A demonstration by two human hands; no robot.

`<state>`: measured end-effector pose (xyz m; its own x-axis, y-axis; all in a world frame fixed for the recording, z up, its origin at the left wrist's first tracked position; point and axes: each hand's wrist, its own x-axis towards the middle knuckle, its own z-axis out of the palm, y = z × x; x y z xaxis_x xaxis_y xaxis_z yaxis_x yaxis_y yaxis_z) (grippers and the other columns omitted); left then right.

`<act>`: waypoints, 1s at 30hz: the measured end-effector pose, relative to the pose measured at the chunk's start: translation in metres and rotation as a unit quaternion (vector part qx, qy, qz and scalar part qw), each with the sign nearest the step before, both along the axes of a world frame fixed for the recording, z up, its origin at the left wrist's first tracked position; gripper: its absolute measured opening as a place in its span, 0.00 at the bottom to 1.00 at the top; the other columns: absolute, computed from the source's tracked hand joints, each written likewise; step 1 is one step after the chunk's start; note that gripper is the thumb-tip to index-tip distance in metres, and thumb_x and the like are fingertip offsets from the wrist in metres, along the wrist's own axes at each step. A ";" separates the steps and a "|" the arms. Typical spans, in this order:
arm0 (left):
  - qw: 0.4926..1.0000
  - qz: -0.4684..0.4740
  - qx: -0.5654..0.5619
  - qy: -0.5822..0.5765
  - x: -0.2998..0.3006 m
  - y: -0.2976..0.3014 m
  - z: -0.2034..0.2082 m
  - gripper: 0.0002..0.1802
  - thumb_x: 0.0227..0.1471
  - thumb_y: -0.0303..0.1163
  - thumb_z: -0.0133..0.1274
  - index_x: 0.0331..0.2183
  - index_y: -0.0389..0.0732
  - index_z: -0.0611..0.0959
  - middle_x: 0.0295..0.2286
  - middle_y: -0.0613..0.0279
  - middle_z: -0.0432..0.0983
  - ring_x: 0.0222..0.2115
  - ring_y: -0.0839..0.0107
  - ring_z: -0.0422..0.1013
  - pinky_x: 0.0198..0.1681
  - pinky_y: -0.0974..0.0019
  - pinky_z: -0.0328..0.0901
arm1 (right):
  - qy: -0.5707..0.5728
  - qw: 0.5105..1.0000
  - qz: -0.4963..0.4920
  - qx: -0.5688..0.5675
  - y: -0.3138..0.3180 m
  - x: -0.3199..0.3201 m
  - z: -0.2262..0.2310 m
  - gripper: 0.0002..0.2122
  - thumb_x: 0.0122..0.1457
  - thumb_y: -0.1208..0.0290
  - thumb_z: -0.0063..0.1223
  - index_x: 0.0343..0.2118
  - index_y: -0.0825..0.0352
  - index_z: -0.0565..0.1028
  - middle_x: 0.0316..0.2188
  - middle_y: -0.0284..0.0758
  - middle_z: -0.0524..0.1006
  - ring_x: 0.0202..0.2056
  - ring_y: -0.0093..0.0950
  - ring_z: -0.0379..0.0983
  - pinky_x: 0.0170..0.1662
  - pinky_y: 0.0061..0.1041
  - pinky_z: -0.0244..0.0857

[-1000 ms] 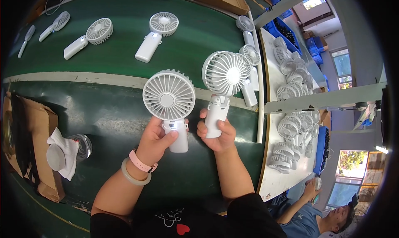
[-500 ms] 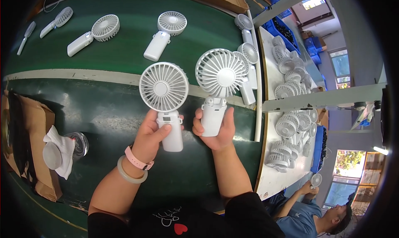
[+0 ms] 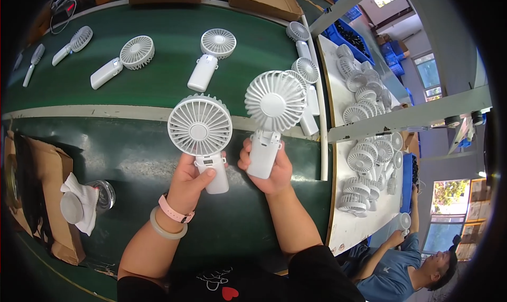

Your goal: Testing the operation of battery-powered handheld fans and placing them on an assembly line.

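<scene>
My left hand [image 3: 186, 181] is wrapped round the handle of a white handheld fan [image 3: 199, 164], its thumb lying on the front below a small dark display window. A second white handheld fan [image 3: 263, 155] is gripped in my right hand [image 3: 280, 174], whose fingers close round the handle from behind. Both fans are held upright, side by side over the green table, their round grilles turned up towards me. The right one's grille overlaps some fans lying behind it.
Several white fans, such as one fan [image 3: 203, 72], lie on the green surface [image 3: 169, 69] beyond a pale rail [image 3: 95, 111]. At left are a cardboard box [image 3: 53, 180] and a white cloth [image 3: 84, 207]. A white table [image 3: 364, 223] at right bears many fans; a co-worker [image 3: 391, 270] sits beside it.
Both fans have shifted slightly left, and the left grille now tips back more. The view has tilted a little. The co-worker has stretched one arm towards a blue bin, keeping a fan in the other hand.
</scene>
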<state>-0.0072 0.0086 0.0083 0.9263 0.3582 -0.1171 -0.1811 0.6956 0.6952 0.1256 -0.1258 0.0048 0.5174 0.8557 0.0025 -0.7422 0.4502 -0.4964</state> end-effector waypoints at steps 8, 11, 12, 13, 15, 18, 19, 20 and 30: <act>0.996 0.012 0.070 0.058 0.002 0.000 -0.002 0.35 0.44 0.22 0.54 0.50 0.50 0.55 0.36 0.58 0.68 0.33 0.69 0.70 0.22 0.71 0.67 | -0.142 0.962 -0.127 -0.194 0.003 -0.009 0.002 0.21 0.55 0.69 0.49 0.50 0.66 0.59 0.41 0.38 0.68 0.40 0.31 0.69 0.42 0.36 0.68; 0.993 -0.004 0.087 0.077 0.000 0.002 -0.001 0.28 0.41 0.25 0.58 0.44 0.43 0.63 0.33 0.58 0.70 0.32 0.69 0.70 0.21 0.72 0.66 | -0.208 0.945 -0.130 -0.217 0.006 -0.010 0.006 0.21 0.52 0.75 0.50 0.50 0.69 0.60 0.43 0.41 0.70 0.42 0.31 0.70 0.45 0.30 0.64; 0.993 -0.008 0.083 0.078 0.000 0.000 0.000 0.26 0.40 0.27 0.60 0.41 0.41 0.66 0.32 0.59 0.70 0.32 0.68 0.71 0.21 0.71 0.66 | -0.198 0.947 -0.120 -0.224 0.005 -0.009 0.005 0.21 0.52 0.75 0.50 0.50 0.70 0.61 0.42 0.41 0.71 0.41 0.31 0.70 0.46 0.30 0.64; 0.993 -0.013 0.087 0.077 -0.001 0.000 -0.002 0.26 0.40 0.27 0.60 0.41 0.41 0.66 0.32 0.59 0.70 0.32 0.68 0.71 0.21 0.71 0.66 | -0.189 0.948 -0.111 -0.232 0.003 -0.009 0.004 0.20 0.52 0.75 0.50 0.49 0.70 0.62 0.41 0.40 0.72 0.41 0.30 0.71 0.46 0.29 0.64; 0.993 -0.029 0.080 0.079 -0.001 -0.001 -0.003 0.27 0.39 0.29 0.61 0.41 0.41 0.66 0.32 0.59 0.71 0.32 0.66 0.71 0.22 0.71 0.67 | -0.184 0.950 -0.116 -0.226 0.003 -0.008 0.003 0.20 0.52 0.76 0.50 0.49 0.70 0.63 0.41 0.40 0.72 0.40 0.30 0.71 0.46 0.29 0.64; 0.993 -0.028 0.070 0.087 -0.001 -0.001 0.004 0.19 0.36 0.17 0.54 0.35 0.36 0.70 0.29 0.57 0.72 0.31 0.67 0.72 0.24 0.71 0.68 | -0.162 0.955 -0.118 -0.219 0.003 -0.007 0.005 0.21 0.51 0.76 0.51 0.49 0.70 0.63 0.41 0.40 0.72 0.41 0.29 0.71 0.46 0.29 0.63; 0.992 -0.035 0.082 0.087 -0.001 -0.001 0.005 0.19 0.35 0.17 0.55 0.34 0.36 0.70 0.29 0.57 0.72 0.31 0.67 0.72 0.25 0.71 0.68 | -0.173 0.951 -0.131 -0.221 0.003 -0.008 0.005 0.21 0.51 0.76 0.51 0.49 0.70 0.63 0.41 0.40 0.72 0.41 0.29 0.71 0.47 0.28 0.63; 0.992 -0.035 0.084 0.085 -0.001 -0.001 0.004 0.19 0.35 0.17 0.55 0.34 0.36 0.70 0.29 0.57 0.72 0.31 0.67 0.72 0.25 0.71 0.68 | -0.186 0.947 -0.143 -0.220 0.004 -0.007 0.005 0.20 0.51 0.76 0.51 0.48 0.71 0.63 0.41 0.40 0.72 0.41 0.29 0.70 0.47 0.28 0.62; 0.999 -0.033 -0.009 0.017 0.000 0.000 -0.004 0.22 0.35 0.19 0.58 0.36 0.41 0.69 0.34 0.56 0.69 0.37 0.61 0.70 0.42 0.56 0.66 | -0.175 0.946 -0.144 -0.231 0.003 -0.004 0.001 0.18 0.51 0.77 0.51 0.46 0.71 0.66 0.40 0.39 0.73 0.41 0.29 0.71 0.47 0.28 0.62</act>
